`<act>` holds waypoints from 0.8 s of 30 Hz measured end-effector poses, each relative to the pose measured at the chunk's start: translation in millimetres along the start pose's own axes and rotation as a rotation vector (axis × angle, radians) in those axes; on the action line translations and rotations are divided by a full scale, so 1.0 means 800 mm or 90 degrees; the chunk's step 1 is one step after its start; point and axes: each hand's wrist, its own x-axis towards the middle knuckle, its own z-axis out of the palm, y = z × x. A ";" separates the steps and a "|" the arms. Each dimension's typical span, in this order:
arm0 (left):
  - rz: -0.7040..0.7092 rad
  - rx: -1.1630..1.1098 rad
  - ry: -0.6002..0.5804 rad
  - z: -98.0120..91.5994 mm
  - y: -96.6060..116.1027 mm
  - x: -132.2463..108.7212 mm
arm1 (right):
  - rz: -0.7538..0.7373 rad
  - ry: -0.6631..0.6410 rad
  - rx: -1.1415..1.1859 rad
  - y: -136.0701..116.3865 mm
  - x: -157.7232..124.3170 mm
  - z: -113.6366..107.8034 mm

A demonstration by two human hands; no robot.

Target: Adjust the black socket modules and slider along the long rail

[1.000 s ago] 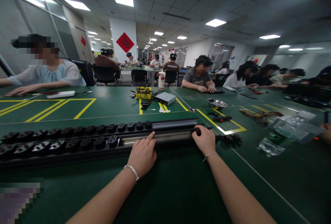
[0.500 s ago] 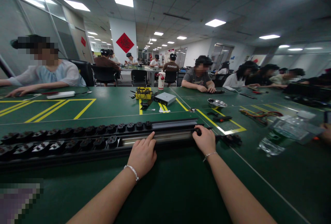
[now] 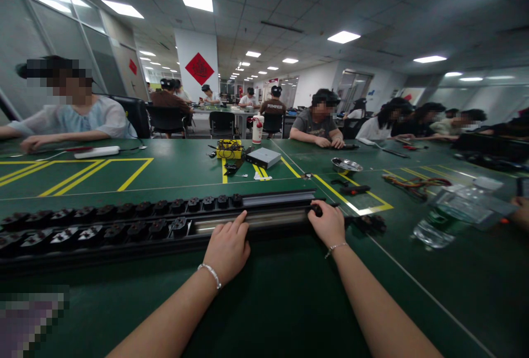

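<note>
Two long black rails lie side by side across the table. The near rail (image 3: 264, 220) has a shiny bare stretch, with a row of black plug-like modules (image 3: 136, 229) set along its left part. My left hand (image 3: 228, 245) rests at that bare stretch, index finger stretched out over it and holding nothing. At the rail's right end, my right hand (image 3: 328, 223) has its fingers closed round a small black plug-like module (image 3: 317, 211), mostly covered by the fingers. The far rail (image 3: 281, 198) carries a similar row of modules on its left.
More black modules (image 3: 372, 223) lie right of the rails. A metal bowl (image 3: 347, 165), a black tool (image 3: 355, 189), bundled wires (image 3: 417, 186) and a plastic bottle (image 3: 438, 223) stand farther right. A grey box (image 3: 263, 157) sits behind. Co-workers sit around the table.
My hands and the rails have stayed in place. At the far left, a co-worker's hand has shifted slightly.
</note>
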 end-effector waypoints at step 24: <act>0.002 0.003 0.009 0.001 0.000 -0.001 | 0.021 -0.008 -0.004 0.004 0.001 0.002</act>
